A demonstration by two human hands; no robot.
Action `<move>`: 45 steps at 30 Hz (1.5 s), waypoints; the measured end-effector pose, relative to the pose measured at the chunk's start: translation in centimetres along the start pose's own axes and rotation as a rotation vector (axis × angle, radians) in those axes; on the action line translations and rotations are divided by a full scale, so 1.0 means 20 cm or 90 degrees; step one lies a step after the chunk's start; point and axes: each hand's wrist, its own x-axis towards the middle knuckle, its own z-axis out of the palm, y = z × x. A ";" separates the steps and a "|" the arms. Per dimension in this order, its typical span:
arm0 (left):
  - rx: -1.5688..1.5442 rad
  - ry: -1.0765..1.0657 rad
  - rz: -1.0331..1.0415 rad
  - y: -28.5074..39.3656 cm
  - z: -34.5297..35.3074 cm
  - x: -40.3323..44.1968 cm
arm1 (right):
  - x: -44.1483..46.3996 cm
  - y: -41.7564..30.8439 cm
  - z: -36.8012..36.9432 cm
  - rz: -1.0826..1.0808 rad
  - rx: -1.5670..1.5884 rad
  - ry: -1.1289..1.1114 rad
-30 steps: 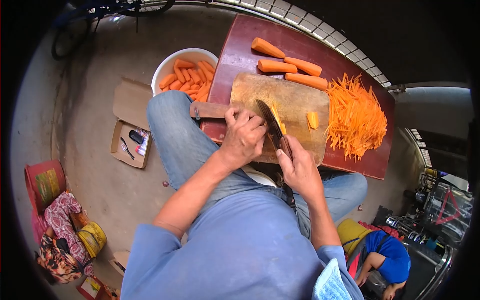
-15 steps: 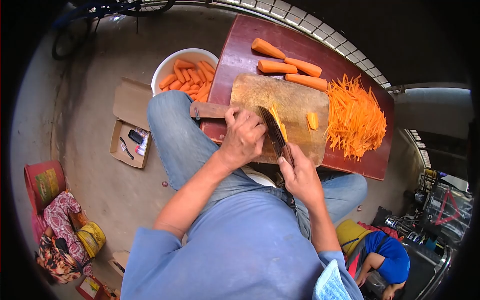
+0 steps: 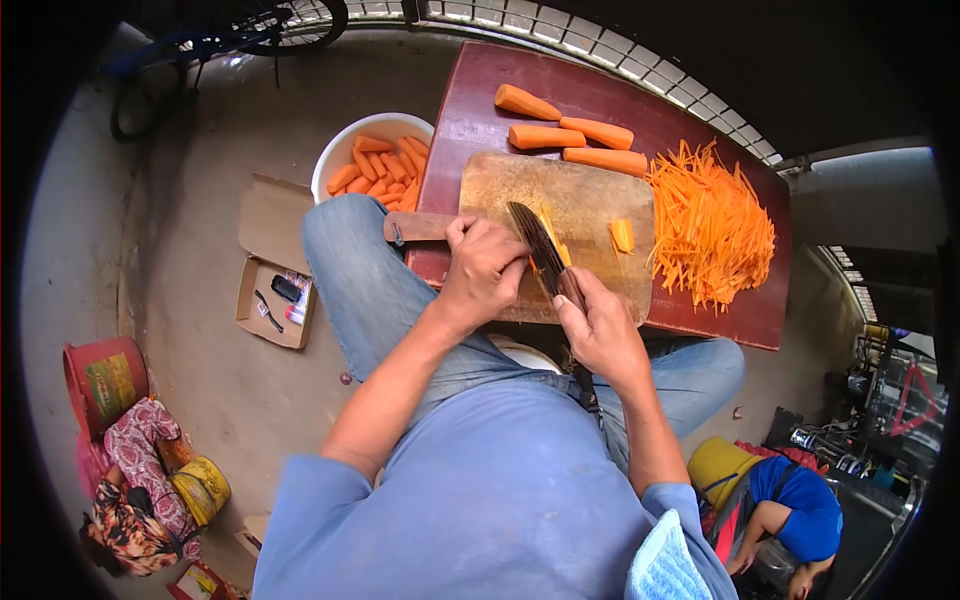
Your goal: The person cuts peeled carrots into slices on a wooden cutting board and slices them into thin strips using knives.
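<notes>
My right hand (image 3: pixel 600 325) is closed round the handle of a dark-bladed knife (image 3: pixel 535 240) over the wooden cutting board (image 3: pixel 600 195). Just left of the blade, my left hand (image 3: pixel 484 270) is closed at the board's edge; what its fingers press is mostly hidden. A wooden handle (image 3: pixel 415 227) sticks out to the left from under that hand. Thin carrot slices (image 3: pixel 553 235) lie beside the blade, and a short carrot piece (image 3: pixel 622 235) rests farther right. A heap of shredded carrot (image 3: pixel 710 230) is right of the board. Several peeled carrots (image 3: pixel 604 161) lie behind it.
A white basin of carrots (image 3: pixel 322 165) stands left of the red table (image 3: pixel 485 75). An open cardboard box (image 3: pixel 272 333) is on the floor. One person (image 3: pixel 140 530) sits at lower left, another (image 3: pixel 800 510) at lower right. A bicycle (image 3: pixel 230 40) stands at upper left.
The whole view has shifted slightly. The knife's blade has tilted and moved a little over the slices, while both hands keep nearly the same places on the board.
</notes>
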 end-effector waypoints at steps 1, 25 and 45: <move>-0.033 0.015 -0.016 -0.01 0.00 0.00 | -0.01 0.00 0.00 0.002 0.015 -0.001; -0.203 0.048 -0.206 -0.02 -0.06 0.02 | -0.05 0.36 -0.22 0.200 0.368 0.106; 0.325 -0.450 0.319 0.49 0.87 0.83 | -0.21 0.35 -0.10 -0.123 -0.299 0.169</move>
